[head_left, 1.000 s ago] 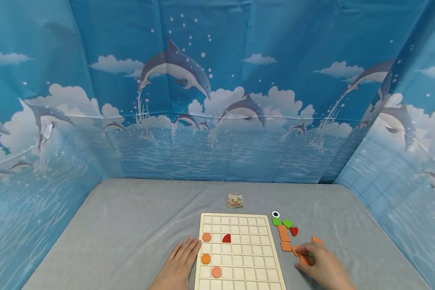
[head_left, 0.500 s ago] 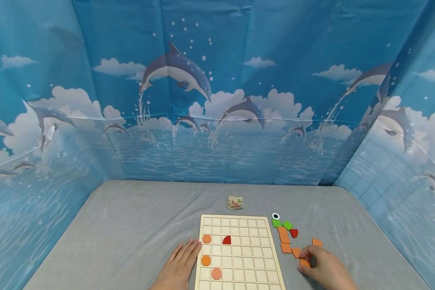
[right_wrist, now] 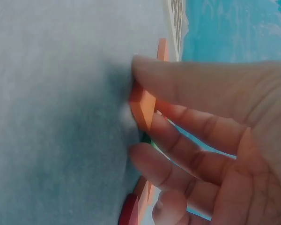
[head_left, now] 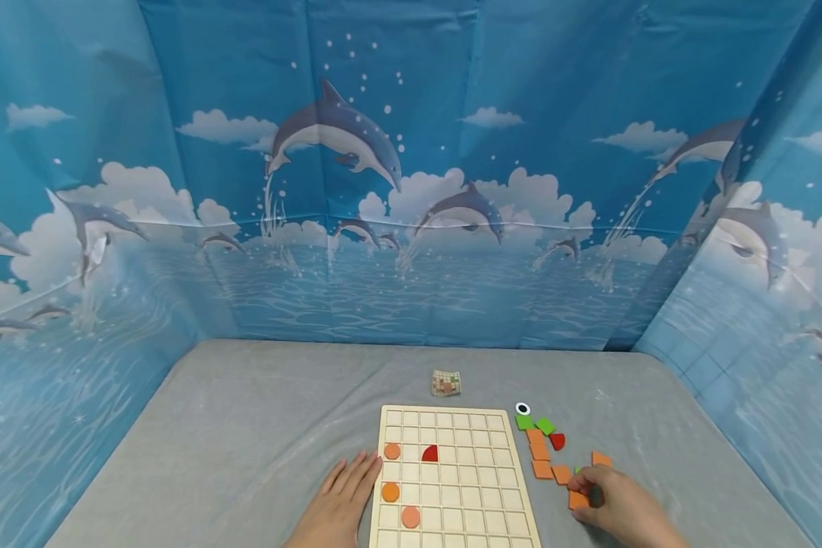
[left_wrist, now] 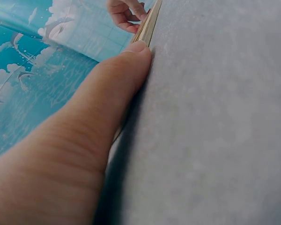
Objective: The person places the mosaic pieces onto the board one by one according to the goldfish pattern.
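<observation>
My left hand (head_left: 340, 498) lies flat with straight fingers, fingertips at the left edge of the pale wooden grid board (head_left: 512, 449). In the left wrist view its thumb (left_wrist: 126, 63) rests against the board's side. On the board are a red quarter-circle piece (head_left: 430, 454) and three orange-toned discs, one of them a salmon disc (head_left: 410, 517). Right of the board, my right hand (head_left: 619, 502) pinches an orange square tile (right_wrist: 143, 108) between thumb and fingers, low over the cloth. A green piece (head_left: 578, 472) is partly hidden behind those fingers.
Loose tiles lie between board and right hand: orange squares (head_left: 542, 469), green squares (head_left: 545, 426), a red piece (head_left: 557, 441) and a white disc with a black ring (head_left: 523, 409). A small patterned card (head_left: 446, 383) lies behind the board. Dolphin-print curtains (head_left: 411, 304) surround the grey-covered table (head_left: 281, 396).
My right hand has shifted slightly right among the loose tiles, its fingers closing round the orange tile. The left hand has stayed at the board's edge.
</observation>
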The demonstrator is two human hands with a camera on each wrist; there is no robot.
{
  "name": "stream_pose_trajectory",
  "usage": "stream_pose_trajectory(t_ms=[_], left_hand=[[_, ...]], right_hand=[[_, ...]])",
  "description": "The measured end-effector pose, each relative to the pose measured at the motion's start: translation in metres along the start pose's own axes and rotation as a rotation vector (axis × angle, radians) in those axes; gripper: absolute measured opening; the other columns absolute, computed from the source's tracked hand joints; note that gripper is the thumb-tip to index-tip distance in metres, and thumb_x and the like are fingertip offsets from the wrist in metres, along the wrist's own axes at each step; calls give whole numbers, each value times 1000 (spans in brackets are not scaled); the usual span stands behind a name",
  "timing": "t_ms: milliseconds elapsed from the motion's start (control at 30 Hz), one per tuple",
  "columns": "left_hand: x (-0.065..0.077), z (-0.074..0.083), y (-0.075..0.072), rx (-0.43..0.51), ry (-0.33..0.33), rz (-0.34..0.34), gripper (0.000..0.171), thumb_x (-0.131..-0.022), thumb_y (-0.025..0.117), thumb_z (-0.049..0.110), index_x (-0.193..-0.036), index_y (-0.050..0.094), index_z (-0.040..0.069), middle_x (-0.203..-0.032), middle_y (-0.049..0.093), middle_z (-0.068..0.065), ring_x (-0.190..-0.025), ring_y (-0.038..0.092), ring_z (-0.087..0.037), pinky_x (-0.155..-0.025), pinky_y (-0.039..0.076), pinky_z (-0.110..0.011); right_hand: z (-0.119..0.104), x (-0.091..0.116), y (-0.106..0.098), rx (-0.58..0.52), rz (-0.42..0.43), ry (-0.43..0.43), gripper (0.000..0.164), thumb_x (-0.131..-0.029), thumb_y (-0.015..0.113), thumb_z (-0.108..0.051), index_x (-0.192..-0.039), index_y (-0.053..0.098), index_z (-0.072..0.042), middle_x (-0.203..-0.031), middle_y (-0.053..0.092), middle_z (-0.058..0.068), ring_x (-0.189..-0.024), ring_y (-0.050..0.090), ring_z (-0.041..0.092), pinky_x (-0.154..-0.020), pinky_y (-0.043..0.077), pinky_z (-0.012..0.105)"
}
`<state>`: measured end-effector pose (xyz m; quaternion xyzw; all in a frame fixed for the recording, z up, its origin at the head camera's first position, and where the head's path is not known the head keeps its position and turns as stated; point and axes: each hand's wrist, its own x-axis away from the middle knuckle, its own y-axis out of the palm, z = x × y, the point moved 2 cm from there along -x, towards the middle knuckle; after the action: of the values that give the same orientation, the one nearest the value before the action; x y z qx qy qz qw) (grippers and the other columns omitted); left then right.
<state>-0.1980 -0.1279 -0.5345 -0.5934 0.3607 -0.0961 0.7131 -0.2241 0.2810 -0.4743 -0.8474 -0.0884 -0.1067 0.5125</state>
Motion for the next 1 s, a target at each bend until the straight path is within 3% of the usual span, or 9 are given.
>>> stream_pose_trajectory(t_ms=[367,600,1000], left_hand=[[0,0,0,0,3,8,115,-71,41,87,-148,31,3,-148,36,-9,-135,32,-24,-106,10,-33],[-1,1,-1,-16,4,6,115,-71,40,88,-148,31,3,-148,35,-9,-135,32,-23,-106,11,-34],[0,-1,0,-19,9,4,115,-71,39,88,-148,31,3,-148,35,-9,-136,31,-23,-106,12,-34]], right_hand=[[3,4,2,-69,24,-4,29,-69,84,-16,-88,62,-17,-70,52,-1,-62,46,17,-56,38,31],[7,8,-3,-123,-7,-164,27,-72,82,-20,-93,66,-14,-73,53,-2,-62,47,14,-53,40,27],[14,6,-1,-183,-7,-222,27,-73,82,-18,-95,69,-12,-74,53,-1,-62,47,10,-53,43,25]])
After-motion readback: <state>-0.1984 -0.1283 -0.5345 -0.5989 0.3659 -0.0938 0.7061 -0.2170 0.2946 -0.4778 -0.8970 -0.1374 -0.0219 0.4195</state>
